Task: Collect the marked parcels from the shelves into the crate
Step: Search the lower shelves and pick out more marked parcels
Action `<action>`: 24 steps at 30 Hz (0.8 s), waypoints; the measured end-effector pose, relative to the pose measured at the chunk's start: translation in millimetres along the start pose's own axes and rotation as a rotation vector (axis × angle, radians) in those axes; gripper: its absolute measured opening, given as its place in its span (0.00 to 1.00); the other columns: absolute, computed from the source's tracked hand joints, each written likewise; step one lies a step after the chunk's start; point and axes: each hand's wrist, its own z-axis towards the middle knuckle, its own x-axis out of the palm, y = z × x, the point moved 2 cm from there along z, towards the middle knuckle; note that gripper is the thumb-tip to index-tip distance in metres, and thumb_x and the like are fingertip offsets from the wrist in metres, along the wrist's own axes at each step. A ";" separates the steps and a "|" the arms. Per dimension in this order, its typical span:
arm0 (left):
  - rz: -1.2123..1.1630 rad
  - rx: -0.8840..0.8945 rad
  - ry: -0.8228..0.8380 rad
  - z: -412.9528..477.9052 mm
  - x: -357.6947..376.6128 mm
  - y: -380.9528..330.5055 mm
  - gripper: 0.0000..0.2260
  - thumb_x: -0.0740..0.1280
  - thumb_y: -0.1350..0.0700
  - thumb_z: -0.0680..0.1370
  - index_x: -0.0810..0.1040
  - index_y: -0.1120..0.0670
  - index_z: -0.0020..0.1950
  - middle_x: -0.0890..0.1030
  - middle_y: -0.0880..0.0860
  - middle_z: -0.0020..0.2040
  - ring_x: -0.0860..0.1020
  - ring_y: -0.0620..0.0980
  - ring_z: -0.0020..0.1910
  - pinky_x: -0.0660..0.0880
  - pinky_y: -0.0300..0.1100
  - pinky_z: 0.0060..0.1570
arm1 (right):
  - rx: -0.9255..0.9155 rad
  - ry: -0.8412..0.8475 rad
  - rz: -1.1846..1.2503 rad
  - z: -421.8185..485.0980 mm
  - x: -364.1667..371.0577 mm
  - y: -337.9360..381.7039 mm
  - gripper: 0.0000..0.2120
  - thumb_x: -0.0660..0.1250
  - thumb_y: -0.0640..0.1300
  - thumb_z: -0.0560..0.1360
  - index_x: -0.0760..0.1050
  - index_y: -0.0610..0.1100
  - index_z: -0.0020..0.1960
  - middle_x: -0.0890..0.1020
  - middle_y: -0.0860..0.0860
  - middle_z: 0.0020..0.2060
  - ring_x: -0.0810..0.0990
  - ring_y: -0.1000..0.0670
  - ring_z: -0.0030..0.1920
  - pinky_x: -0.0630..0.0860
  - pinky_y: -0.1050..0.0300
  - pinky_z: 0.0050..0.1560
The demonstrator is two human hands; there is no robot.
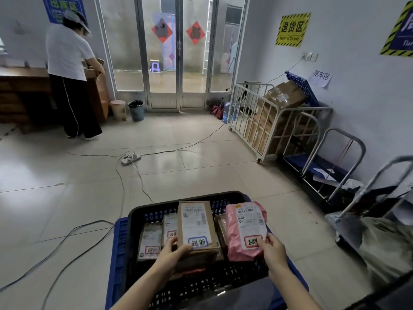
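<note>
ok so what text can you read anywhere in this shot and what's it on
"退货区" and "Return of the area": yellow sign
"出库区": blue poster
"笼车区": white paper on the wall
"超期": brown parcel
Pink parcel: mark partly covered, unsure
Shipping labels: too blurred
Blue sign at right edge: cut off

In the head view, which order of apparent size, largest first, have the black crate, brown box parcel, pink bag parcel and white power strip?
1. black crate
2. brown box parcel and pink bag parcel: nearly alike, not ranked
3. white power strip, smallest; it lies farther away, so true size is unsure
</note>
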 end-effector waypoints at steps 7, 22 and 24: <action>0.019 -0.080 -0.116 60.5 11.3 5.7 0.31 0.72 0.57 0.72 0.62 0.55 0.71 0.76 0.59 0.61 0.79 0.56 0.53 0.80 0.48 0.45 | 0.044 0.076 -0.130 75.7 33.9 -8.4 0.09 0.62 0.33 0.77 0.76 0.38 0.55 0.82 0.43 0.47 0.81 0.46 0.45 0.77 0.56 0.42; 0.046 -0.188 -0.178 122.5 46.3 5.9 0.30 0.67 0.59 0.76 0.57 0.54 0.75 0.76 0.58 0.64 0.79 0.52 0.54 0.76 0.48 0.57 | 0.219 0.273 -0.307 175.9 80.8 -57.0 0.12 0.58 0.36 0.79 0.74 0.41 0.61 0.79 0.50 0.41 0.78 0.52 0.41 0.75 0.60 0.37; 0.086 -0.188 -0.179 123.6 46.8 2.9 0.30 0.66 0.58 0.76 0.57 0.54 0.75 0.76 0.57 0.64 0.79 0.50 0.53 0.78 0.44 0.52 | 0.219 0.281 -0.340 178.4 80.4 -60.5 0.13 0.57 0.38 0.79 0.73 0.42 0.62 0.78 0.51 0.40 0.76 0.55 0.39 0.72 0.63 0.33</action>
